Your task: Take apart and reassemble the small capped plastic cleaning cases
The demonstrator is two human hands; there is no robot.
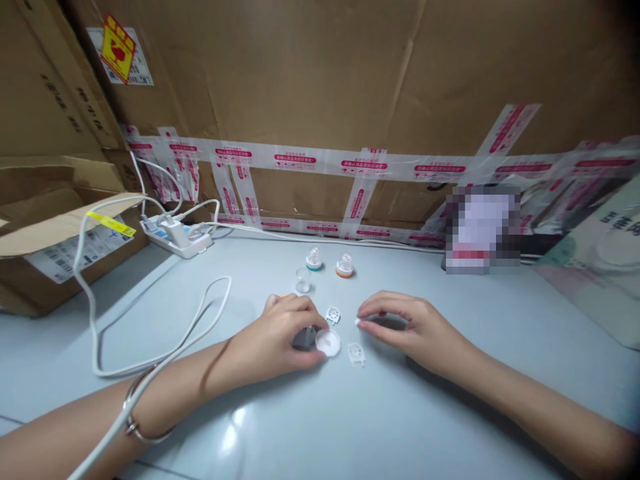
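Nearby, two white parts [356, 354] lie between the hands, two capped pieces [345, 265] beyond. The left hand [290, 333] grips a white disc [328, 343]; the right hand [407, 323] pinches a small white bit [357, 321].

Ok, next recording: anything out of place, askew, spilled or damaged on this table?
One oddity: the looping white cable sprawls over the left side of the glossy pale table and crosses the person's left forearm, where it could snag. No spill or damage is visible near the small white plastic parts.
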